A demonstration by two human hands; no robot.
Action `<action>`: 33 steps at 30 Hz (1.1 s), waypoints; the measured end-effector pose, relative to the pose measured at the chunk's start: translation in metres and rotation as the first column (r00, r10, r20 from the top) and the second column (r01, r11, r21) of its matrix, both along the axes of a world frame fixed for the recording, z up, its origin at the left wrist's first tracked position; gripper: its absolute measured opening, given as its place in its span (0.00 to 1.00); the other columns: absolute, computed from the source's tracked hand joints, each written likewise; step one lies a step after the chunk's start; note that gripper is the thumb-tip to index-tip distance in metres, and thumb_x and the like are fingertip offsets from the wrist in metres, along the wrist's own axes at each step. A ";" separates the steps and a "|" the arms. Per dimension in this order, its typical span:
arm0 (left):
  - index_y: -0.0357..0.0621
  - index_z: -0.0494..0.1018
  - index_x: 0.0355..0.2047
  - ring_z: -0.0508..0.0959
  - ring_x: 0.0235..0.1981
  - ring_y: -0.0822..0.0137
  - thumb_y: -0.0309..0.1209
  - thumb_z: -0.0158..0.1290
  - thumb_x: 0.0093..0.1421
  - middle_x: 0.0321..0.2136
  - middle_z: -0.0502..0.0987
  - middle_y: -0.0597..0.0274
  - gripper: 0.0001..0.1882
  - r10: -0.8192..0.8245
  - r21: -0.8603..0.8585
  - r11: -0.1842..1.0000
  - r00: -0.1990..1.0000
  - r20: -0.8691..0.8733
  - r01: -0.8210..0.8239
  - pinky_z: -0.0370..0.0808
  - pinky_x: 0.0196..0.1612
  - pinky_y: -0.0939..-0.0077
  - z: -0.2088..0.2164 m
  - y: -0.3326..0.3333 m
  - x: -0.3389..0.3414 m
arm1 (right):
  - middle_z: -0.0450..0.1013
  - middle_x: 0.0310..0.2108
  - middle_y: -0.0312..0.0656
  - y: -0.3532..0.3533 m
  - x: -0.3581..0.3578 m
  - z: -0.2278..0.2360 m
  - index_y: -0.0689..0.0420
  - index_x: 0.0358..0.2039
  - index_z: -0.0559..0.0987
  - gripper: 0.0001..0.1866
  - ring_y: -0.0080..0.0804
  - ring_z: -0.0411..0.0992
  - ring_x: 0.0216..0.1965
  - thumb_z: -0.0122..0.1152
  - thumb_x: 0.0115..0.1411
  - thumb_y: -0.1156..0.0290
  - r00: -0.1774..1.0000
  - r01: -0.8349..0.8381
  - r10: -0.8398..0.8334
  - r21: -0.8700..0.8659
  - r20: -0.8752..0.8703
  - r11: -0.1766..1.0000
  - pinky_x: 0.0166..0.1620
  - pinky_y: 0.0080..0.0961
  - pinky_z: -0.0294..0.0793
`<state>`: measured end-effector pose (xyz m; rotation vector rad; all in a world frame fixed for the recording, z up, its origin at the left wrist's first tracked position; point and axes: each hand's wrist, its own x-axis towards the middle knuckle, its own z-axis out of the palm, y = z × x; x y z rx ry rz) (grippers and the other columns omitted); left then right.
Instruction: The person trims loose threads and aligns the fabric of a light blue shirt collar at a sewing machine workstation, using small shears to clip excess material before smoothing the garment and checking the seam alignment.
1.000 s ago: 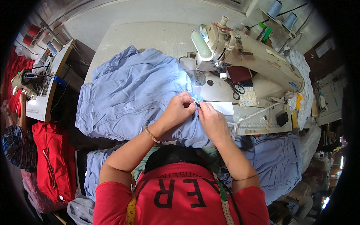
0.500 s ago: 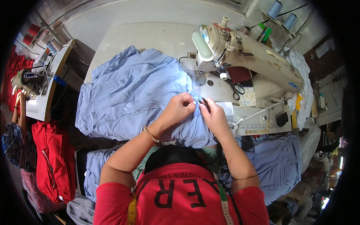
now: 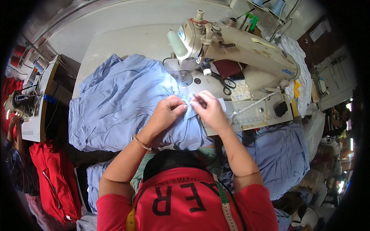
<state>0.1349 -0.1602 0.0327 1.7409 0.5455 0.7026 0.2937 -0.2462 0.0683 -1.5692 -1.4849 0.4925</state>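
Observation:
A light blue garment [image 3: 119,96] lies bunched on the sewing table, left of the sewing machine [image 3: 239,46]. My left hand [image 3: 169,109] is closed, pinching a gathered fold of it between thumb and fingertips. Just to the right, my right hand [image 3: 210,109] is curled around a small dark slim tool [image 3: 199,101], whose kind I cannot make out. Its fingertips are close to the pinched fold; whether they touch the cloth is unclear. Both hands are on the near side of the machine's needle plate [image 3: 186,79].
Black-handled scissors [image 3: 223,82] and a dark red piece [image 3: 227,68] lie under the machine arm. A white cord [image 3: 254,104] crosses the table's right side. More blue cloth [image 3: 269,158] hangs at right, red cloth [image 3: 54,177] at left. Another person's hand [image 3: 14,121] is at a second machine.
The view has shifted, so the table and machine appear farther left. My right hand has turned, tilting the dark tool differently. The left hand keeps its pinch on the garment.

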 end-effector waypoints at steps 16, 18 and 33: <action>0.37 0.75 0.28 0.72 0.28 0.75 0.44 0.45 0.63 0.26 0.74 0.65 0.21 -0.092 -0.352 0.932 0.996 0.008 0.089 0.70 0.32 0.81 0.013 0.019 0.007 | 0.71 0.38 0.45 -0.018 0.029 0.022 0.57 0.51 0.68 0.25 0.33 0.71 0.36 0.61 0.53 0.65 0.985 0.152 -0.164 -0.172 -0.058 0.973 0.40 0.27 0.69; 0.38 0.76 0.28 0.72 0.28 0.75 0.44 0.44 0.63 0.24 0.74 0.66 0.21 -0.106 -0.297 0.948 0.993 0.051 0.116 0.69 0.33 0.81 0.027 0.017 0.007 | 0.70 0.39 0.43 -0.012 -0.005 0.018 0.58 0.55 0.62 0.35 0.23 0.69 0.34 0.67 0.49 0.61 0.999 0.044 -0.049 -0.176 -0.022 0.983 0.36 0.19 0.68; 0.36 0.70 0.28 0.70 0.30 0.77 0.23 0.54 0.54 0.31 0.69 0.65 0.04 0.176 0.024 0.984 0.982 0.074 -0.178 0.69 0.34 0.84 0.008 -0.021 -0.017 | 0.69 0.24 0.29 0.005 0.001 -0.008 0.57 0.34 0.73 0.15 0.14 0.64 0.20 0.68 0.47 0.69 0.729 -0.181 -0.098 -0.328 -0.678 0.927 0.21 0.13 0.64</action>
